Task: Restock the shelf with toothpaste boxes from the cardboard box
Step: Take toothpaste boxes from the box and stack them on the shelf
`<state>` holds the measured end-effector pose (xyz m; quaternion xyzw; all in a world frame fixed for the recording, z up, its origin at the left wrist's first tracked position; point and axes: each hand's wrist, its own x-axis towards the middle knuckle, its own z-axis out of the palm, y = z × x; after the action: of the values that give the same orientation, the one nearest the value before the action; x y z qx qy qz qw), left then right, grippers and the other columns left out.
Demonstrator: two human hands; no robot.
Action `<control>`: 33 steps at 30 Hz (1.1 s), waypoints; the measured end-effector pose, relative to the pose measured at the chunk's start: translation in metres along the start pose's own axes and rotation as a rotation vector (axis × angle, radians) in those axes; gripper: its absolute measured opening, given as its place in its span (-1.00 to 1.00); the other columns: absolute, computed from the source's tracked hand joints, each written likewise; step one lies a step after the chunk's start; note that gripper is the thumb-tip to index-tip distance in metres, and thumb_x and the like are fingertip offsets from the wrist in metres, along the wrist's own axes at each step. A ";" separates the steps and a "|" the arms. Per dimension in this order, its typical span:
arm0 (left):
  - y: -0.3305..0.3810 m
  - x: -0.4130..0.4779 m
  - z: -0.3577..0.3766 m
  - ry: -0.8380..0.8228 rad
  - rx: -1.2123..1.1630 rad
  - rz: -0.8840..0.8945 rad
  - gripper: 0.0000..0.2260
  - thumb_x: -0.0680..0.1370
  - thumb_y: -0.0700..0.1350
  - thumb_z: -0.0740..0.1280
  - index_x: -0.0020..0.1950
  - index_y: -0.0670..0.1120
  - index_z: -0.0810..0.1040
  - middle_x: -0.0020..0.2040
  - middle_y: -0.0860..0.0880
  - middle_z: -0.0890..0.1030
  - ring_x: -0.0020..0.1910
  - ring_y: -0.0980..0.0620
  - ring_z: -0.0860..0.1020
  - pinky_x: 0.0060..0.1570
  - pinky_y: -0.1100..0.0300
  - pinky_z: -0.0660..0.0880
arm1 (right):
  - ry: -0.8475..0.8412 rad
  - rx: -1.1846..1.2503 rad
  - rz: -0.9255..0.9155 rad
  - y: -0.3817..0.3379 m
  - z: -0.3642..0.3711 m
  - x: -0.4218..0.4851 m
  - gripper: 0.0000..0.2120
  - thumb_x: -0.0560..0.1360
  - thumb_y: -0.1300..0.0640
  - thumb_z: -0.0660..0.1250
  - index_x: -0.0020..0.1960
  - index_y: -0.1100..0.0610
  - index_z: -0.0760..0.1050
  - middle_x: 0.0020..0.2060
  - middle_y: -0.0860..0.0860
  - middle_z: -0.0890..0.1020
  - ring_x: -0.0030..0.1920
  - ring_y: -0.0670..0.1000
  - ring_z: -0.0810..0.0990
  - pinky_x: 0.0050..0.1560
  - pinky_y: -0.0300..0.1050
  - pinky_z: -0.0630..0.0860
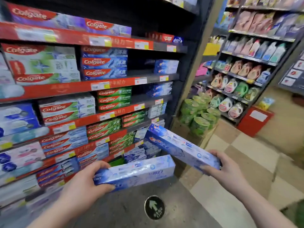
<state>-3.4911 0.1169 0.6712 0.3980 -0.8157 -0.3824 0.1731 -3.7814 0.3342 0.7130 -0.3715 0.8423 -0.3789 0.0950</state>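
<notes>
My left hand grips the near end of a long blue-and-white toothpaste box, held level in front of the lower shelves. My right hand holds a second blue toothpaste box by its near end; this box slants up and left toward the shelf. The shelf unit with red price strips fills the left side, stacked with red, green and blue toothpaste boxes. Matching blue boxes sit at the right end of the middle shelves. The cardboard box is out of view.
A dark post ends the shelf unit on the right. Beyond it stand shelves of detergent bottles, stacked green packs and a red box on the tiled floor. A round arrow sticker marks the grey floor below my hands.
</notes>
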 end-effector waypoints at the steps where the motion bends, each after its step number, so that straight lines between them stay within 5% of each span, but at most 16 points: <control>1: 0.009 0.011 0.006 -0.010 -0.007 -0.002 -0.66 0.25 -0.01 0.54 -0.15 0.27 0.45 -0.12 0.36 0.50 -0.03 0.12 0.54 -0.01 0.16 0.46 | 0.006 -0.007 -0.014 0.003 -0.010 0.013 -0.68 0.31 0.19 0.50 -0.14 -0.13 0.45 -0.25 -0.12 0.61 -0.18 -0.23 0.54 -0.19 -0.34 0.40; 4: 0.033 0.047 0.016 -0.039 -0.016 0.005 -0.60 0.23 -0.03 0.55 -0.12 0.29 0.44 -0.08 0.28 0.55 -0.04 0.12 0.55 0.06 0.08 0.49 | 0.016 -0.010 -0.041 0.012 -0.029 0.051 -0.68 0.30 0.22 0.49 -0.15 -0.11 0.44 -0.23 -0.15 0.59 -0.25 -0.33 0.51 -0.25 -0.44 0.39; 10: 0.065 0.134 0.032 -0.042 0.011 0.019 -0.45 0.05 0.15 0.49 -0.05 0.44 0.37 -0.09 0.29 0.59 -0.09 0.22 0.57 0.05 0.09 0.51 | 0.061 -0.042 -0.114 0.031 -0.051 0.147 -0.65 0.29 0.25 0.50 -0.13 -0.11 0.45 -0.14 -0.15 0.54 -0.13 -0.19 0.50 -0.16 -0.51 0.34; 15: 0.093 0.241 0.042 -0.046 0.034 0.045 -0.51 0.09 0.16 0.47 -0.05 0.40 0.40 -0.11 0.23 0.60 -0.13 0.21 0.58 0.00 0.13 0.54 | 0.097 -0.140 -0.158 0.034 -0.069 0.244 -0.61 0.30 0.23 0.50 0.01 -0.06 0.44 -0.11 -0.23 0.46 0.03 -0.04 0.44 -0.14 -0.34 0.28; 19: 0.117 0.327 0.054 0.009 0.033 0.099 -0.45 0.02 0.22 0.38 -0.02 0.41 0.35 -0.11 0.24 0.59 -0.13 0.18 0.58 -0.02 0.13 0.53 | 0.132 -0.181 -0.163 0.035 -0.086 0.319 -0.62 0.33 0.19 0.49 0.03 -0.09 0.44 -0.05 -0.06 0.52 0.03 -0.02 0.45 -0.12 -0.23 0.22; 25: 0.151 0.410 0.065 -0.010 0.012 0.125 -0.52 0.21 -0.05 0.53 -0.03 0.29 0.39 -0.14 0.04 0.62 -0.21 0.13 0.56 -0.15 0.32 0.44 | 0.150 -0.217 -0.192 0.045 -0.100 0.428 -0.54 0.35 0.20 0.47 0.23 0.12 0.48 0.05 -0.01 0.47 0.07 -0.04 0.41 -0.11 -0.34 0.19; 29: 0.154 0.442 0.066 0.074 0.037 0.069 -0.49 0.18 0.08 0.49 0.01 0.37 0.34 -0.11 0.22 0.59 -0.12 0.14 0.57 -0.01 0.10 0.52 | 0.098 -0.196 -0.298 0.042 -0.101 0.508 -0.64 0.36 0.25 0.45 0.12 0.06 0.50 -0.04 0.03 0.50 0.00 0.03 0.45 -0.17 -0.35 0.24; 33: 0.160 0.463 0.074 0.213 0.039 -0.003 -0.47 0.25 0.00 0.55 0.00 0.41 0.33 -0.10 0.30 0.57 -0.11 0.18 0.56 0.01 0.07 0.51 | 0.025 -0.226 -0.409 0.051 -0.092 0.602 -0.58 0.35 0.20 0.47 0.19 0.14 0.50 0.05 0.02 0.55 0.05 -0.01 0.46 -0.04 -0.34 0.21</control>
<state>-3.9054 -0.1464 0.7348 0.4408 -0.7995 -0.3220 0.2505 -4.2755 -0.0114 0.8146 -0.5379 0.7876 -0.2983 -0.0365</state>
